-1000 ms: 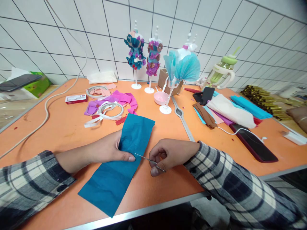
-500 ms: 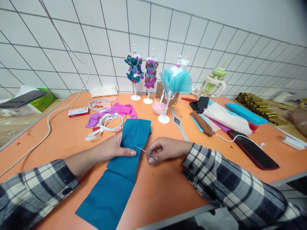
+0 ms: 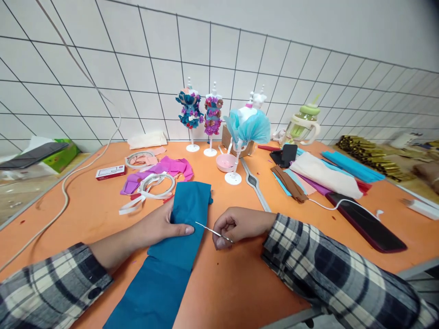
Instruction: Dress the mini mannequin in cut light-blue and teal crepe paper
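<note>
Teal strip (image 3: 171,262), paper or thin cloth, lies slantwise on the table before us, a crease across it. Over the last second our view has tipped upward, and the strip's near end, in full sight earlier, now runs off the bottom edge; its far end stands squarer to us. Our left hand (image 3: 156,228) keeps it pinched, thumb on top, fingers hidden beneath. Our right hand (image 3: 236,226) stays closed around slim metal scissors (image 3: 207,229), as they seem, the tip over the strip beside our thumb. No cut edge shows there, so we judge the work still at the lining-up stage.

Around us, the orange table (image 3: 243,283) bears magenta scraps (image 3: 176,167) and a white ribbon roll (image 3: 132,204) on our left, a dark phone (image 3: 368,226) on our right. Decorated dress forms (image 3: 189,109) stand at the back, against a white tiled wall (image 3: 154,32).
</note>
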Motion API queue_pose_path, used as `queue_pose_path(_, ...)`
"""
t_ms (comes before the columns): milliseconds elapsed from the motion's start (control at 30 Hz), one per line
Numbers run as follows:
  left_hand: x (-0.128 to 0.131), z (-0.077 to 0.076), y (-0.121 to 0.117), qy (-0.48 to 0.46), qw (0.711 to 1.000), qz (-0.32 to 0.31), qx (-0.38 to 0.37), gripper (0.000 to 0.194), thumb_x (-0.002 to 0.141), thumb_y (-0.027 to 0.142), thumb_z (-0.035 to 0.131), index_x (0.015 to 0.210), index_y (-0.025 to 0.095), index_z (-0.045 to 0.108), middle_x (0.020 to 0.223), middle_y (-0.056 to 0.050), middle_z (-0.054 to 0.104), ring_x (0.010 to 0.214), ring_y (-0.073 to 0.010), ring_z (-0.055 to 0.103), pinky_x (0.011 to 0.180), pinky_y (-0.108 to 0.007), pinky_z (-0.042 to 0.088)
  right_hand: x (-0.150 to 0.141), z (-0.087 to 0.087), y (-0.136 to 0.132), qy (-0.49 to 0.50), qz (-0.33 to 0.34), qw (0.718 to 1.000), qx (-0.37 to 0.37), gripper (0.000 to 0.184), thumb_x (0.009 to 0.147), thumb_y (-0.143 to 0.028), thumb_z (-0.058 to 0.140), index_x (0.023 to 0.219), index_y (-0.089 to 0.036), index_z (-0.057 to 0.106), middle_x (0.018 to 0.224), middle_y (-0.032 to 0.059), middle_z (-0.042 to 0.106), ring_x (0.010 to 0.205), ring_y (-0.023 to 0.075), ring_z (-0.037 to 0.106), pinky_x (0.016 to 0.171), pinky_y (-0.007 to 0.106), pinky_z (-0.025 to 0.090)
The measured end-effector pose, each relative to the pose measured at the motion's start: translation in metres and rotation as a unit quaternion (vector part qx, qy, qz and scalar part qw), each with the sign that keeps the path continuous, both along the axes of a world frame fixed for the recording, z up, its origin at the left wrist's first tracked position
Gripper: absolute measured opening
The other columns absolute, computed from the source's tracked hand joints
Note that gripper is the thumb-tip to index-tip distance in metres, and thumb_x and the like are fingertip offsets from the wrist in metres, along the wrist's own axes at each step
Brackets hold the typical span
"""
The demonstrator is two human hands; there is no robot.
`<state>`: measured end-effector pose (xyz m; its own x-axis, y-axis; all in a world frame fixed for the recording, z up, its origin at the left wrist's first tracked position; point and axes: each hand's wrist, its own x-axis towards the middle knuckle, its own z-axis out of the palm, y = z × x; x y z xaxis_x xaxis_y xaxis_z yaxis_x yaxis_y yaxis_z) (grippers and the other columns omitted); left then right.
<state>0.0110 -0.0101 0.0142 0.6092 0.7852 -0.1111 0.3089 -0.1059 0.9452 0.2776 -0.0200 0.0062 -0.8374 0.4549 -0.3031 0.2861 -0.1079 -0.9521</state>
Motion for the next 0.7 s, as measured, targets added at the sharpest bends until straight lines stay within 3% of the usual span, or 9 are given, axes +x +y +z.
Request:
queue_pose_path(133, -0.0010, -0.0003, 0.0004, 0.022, 0.999, 0.022, 0.013, 0.086, 0.070, 0.058, 0.083, 0.138, 0.020, 0.046, 0.138, -0.015, 0.065, 0.127, -0.0391, 0.061, 0.101, -0.045, 0.055, -0.0007, 0.0021, -0.0026, -0.012, 0.007, 0.999, 0.029, 0.048, 0.071, -0.055, 0.085, 0.086, -0.012, 0.071, 0.076, -0.0006, 0.063, 0.073, 0.0101, 0.054, 0.069, 0.021, 0.041)
queue_pose_path(533, -0.0015, -0.0009, -0.0052, 0.014, 1.000, 0.008, 0.016, 0.095, 0.069, 0.058, 0.084, 0.143, 0.019, 0.040, 0.143, -0.018, 0.059, 0.130, -0.0399, 0.057, 0.100, -0.043, 0.054, -0.0006, 0.0048, -0.0063, -0.012, 0.027, 0.998, 0.056, 0.045, 0.081, -0.055, 0.076, 0.083, -0.012, 0.069, 0.072, -0.0012, 0.061, 0.070, 0.0095, 0.051, 0.067, 0.021, 0.039)
queue_pose_path(700, -0.0017, -0.0012, -0.0048, 0.006, 1.000, -0.001, 0.026, 0.094, 0.070, 0.058, 0.084, 0.143, 0.018, 0.041, 0.140, -0.016, 0.061, 0.129, -0.0393, 0.058, 0.100, -0.043, 0.053, 0.0009, 0.0058, -0.0080, -0.029, 0.009, 0.998, 0.051, 0.041, 0.074, -0.050, 0.083, 0.080, -0.012, 0.071, 0.068, -0.0027, 0.060, 0.066, 0.0088, 0.050, 0.063, 0.021, 0.036)
